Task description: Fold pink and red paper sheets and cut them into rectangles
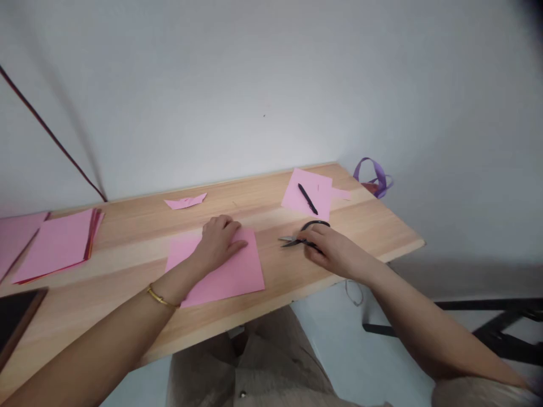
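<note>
My left hand (217, 242) lies on a pink sheet of paper (240, 274) near the table's front edge, its fingers spread over the far part of the sheet. To the right, my right hand (333, 249) grips a pair of black-handled scissors (292, 242). The blades point left, slightly apart, and do not touch the sheet. Farther back, a black pen (307, 199) rests across a smaller pink paper piece (292, 194). A narrow pink strip (341, 194) sticks out beside that piece.
A pink paper scrap (185, 202) lies near the wall. Stacked coloured paper (63, 240) sits on the left of the wooden table (127, 226), with a dark flat object (17, 316) nearer. Purple ribbon (379, 176) shows beyond the right edge. A dark cord (51, 133) runs down the wall.
</note>
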Motion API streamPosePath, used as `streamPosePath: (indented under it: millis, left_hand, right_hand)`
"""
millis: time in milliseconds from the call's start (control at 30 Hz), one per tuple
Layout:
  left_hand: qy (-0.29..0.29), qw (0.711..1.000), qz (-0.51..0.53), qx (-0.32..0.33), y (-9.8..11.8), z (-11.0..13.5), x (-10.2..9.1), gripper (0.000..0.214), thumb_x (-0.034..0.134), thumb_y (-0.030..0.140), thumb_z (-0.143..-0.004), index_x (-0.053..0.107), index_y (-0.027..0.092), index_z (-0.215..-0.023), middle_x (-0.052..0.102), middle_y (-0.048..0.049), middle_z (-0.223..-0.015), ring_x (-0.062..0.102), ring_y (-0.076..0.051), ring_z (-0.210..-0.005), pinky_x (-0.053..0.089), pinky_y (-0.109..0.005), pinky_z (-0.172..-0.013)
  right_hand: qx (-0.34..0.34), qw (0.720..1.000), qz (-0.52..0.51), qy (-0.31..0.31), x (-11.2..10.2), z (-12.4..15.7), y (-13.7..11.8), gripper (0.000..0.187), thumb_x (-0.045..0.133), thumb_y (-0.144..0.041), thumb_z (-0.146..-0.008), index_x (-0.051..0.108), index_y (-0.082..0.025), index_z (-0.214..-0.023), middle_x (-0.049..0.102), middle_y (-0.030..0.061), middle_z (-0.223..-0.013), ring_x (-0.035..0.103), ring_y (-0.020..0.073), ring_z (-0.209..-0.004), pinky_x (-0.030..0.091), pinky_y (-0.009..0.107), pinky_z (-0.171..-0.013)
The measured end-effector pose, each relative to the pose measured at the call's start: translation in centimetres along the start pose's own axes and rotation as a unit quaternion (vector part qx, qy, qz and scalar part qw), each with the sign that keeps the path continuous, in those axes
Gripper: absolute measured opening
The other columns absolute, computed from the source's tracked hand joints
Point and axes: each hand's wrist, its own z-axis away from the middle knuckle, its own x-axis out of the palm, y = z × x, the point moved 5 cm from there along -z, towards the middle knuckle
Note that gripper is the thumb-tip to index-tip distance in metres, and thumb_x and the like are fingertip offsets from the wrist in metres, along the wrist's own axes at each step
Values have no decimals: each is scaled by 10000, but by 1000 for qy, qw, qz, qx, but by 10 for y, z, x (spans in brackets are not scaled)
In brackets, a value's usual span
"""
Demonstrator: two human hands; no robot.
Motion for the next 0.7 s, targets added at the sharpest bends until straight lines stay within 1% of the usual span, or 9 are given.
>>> streamPosePath:
  millis: [67, 100, 167, 267, 367, 433, 533, 600, 700]
  left_hand:
    - [-11, 1000, 11, -4, 17, -16, 10, 321, 618, 425, -862, 626, 199, -1090, 550, -127, -1124, 496, -310, -1043, 399, -504, -914]
    - [-18, 1000, 20, -6, 26, -24, 14, 316, 628, 416, -856, 629, 194, -1080, 551, -126, -1121, 495, -309, -1043, 402, -503, -916]
    - [-24, 999, 35, -13, 40, -38, 22, 314, 638, 404, -850, 636, 178, -1069, 550, -127, -1114, 493, -311, -1055, 403, -503, -926]
    - [-1, 999, 39, -5, 51, -45, 25, 280, 603, 365, -878, 642, 155, -1058, 553, -132, -1103, 492, -309, -1061, 402, -509, -940]
    - [20, 997, 73, 31, 49, -38, 22, 199, 553, 263, -895, 638, 164, -1045, 562, -121, -1103, 497, -279, -1050, 420, -483, -950]
    - [22, 993, 108, 49, 44, -31, 20, 187, 533, 203, -886, 633, 182, -1043, 563, -108, -1116, 503, -259, -1061, 432, -459, -966]
    - [18, 990, 128, 48, 39, -29, 19, 190, 543, 166, -858, 633, 193, -1023, 564, -102, -1118, 511, -253, -1068, 440, -455, -976]
    - [18, 991, 122, 46, 40, -33, 21, 182, 555, 157, -845, 637, 183, -1006, 568, -108, -1103, 514, -257, -1061, 439, -464, -975]
    - [15, 992, 117, 52, 49, -41, 24, 170, 555, 148, -843, 641, 159, -989, 577, -115, -1087, 515, -256, -1054, 437, -459, -974]
  right_hand:
    - [1, 999, -29, 31, -9, 6, -2, 378, 481, -137, -863, 594, -215, -1215, 611, 107, -1063, 589, 234, -994, 496, 373, -853]
    - [-9, 998, -44, 41, -12, 8, -6, 368, 481, -139, -865, 591, -221, -1207, 606, 105, -1072, 585, 232, -1002, 499, 372, -854]
    - [-53, 995, -68, 47, -15, 11, -20, 353, 480, -138, -875, 587, -222, -1201, 595, 106, -1088, 570, 229, -1030, 496, 372, -867]
    - [-130, 988, -84, 17, -6, 11, -41, 334, 482, -137, -896, 601, -210, -1200, 582, 111, -1079, 549, 219, -1028, 486, 359, -872]
    - [-167, 984, -61, -26, 12, 6, -50, 316, 507, -130, -889, 632, -199, -1171, 581, 104, -1020, 535, 219, -982, 474, 355, -850]
    - [-165, 985, -37, -36, 21, 1, -51, 293, 511, -135, -893, 652, -197, -1143, 580, 95, -980, 529, 218, -961, 460, 360, -854]
    - [-147, 988, -25, -40, 26, -4, -50, 226, 538, -202, -917, 670, -192, -1100, 575, 85, -953, 530, 207, -936, 442, 349, -860]
    - [-138, 989, -18, -42, 26, -5, -51, 208, 576, -251, -913, 672, -194, -1088, 574, 78, -946, 530, 205, -926, 434, 342, -852]
    - [-121, 992, -5, -38, 24, -2, -48, 191, 564, -245, -927, 677, -200, -1074, 586, 75, -942, 532, 202, -910, 426, 330, -826]
